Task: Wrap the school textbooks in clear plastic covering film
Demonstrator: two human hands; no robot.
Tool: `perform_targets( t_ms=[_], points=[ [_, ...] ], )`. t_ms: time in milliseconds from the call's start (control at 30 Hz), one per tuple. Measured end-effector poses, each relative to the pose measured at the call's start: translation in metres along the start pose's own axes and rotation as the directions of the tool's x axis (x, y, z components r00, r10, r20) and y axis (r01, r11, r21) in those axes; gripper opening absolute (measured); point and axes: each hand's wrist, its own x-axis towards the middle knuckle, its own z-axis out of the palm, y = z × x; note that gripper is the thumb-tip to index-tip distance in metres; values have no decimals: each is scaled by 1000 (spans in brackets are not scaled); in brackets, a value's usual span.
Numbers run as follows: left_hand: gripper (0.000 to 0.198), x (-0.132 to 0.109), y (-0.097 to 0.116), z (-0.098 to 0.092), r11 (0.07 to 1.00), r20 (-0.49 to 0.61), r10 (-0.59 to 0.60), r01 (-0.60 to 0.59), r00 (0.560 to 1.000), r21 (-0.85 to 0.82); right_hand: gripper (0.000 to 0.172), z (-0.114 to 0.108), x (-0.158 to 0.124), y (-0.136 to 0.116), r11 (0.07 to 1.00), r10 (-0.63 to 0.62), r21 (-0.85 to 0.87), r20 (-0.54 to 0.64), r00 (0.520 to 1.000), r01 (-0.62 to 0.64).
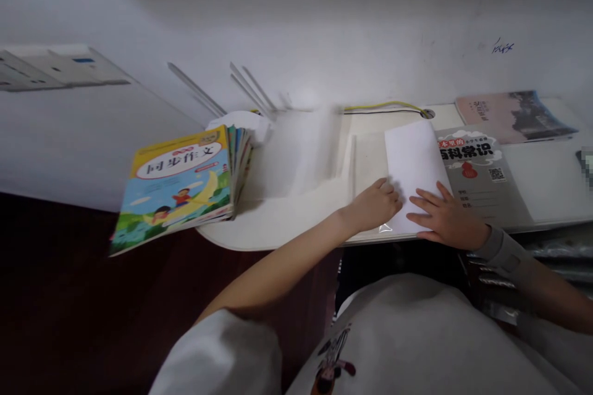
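A white sheet of paper (pixel 412 160) lies on the desk, overlapping the left side of a grey book (pixel 486 179) with a QR code on its cover. My right hand (pixel 447 219) rests flat on the sheet's lower right part, fingers spread. At the sheet's left edge is my left hand (pixel 375 207), its fingers curled closed. Whether they pinch the edge or something thin there is hidden. Near the desk's front edge, a small shiny clear corner (pixel 385 228) that looks like plastic shows by the sheet. A pale, see-through-looking layer lies left of the sheet.
A stack of books (pixel 180 179) with a yellow and blue top cover overhangs the desk's left end. A pink and grey booklet (pixel 514 116) lies at the back right. Yellow and black cables (pixel 384 106) run along the wall to a hole in the white desk (pixel 259 228).
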Motion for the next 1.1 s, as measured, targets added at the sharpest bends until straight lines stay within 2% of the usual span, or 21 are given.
perform_targets(
  t_ms=[133,400,700,867,967,1033,1100],
  points=[
    [16,-13,7,-8,999,-8,4,-5,1000,-51,36,1,-2,0,1000,12,-12,-2,1000,-12],
    [12,-26,16,-14,980,54,15,-4,998,-200,37,1,-5,-3,998,32,-55,-2,999,-32],
    [13,-32,21,-15,969,13,28,-23,1000,-244,35,-5,-1,-9,992,102,-72,-12,995,-103],
    [18,-28,21,-15,974,-35,2,-10,999,-226,37,-9,-1,-14,997,72,12,-27,997,-71],
    [26,-27,26,-14,975,-112,-66,41,991,-217,42,-9,-3,1,985,84,162,-110,990,-66],
    [31,-26,33,-12,964,-163,-157,115,974,-240,42,-5,-2,25,951,194,281,-207,959,-131],
    [38,-22,45,-9,947,-198,-239,183,951,-264,43,6,5,59,889,353,394,-265,897,-233]
  ],
)
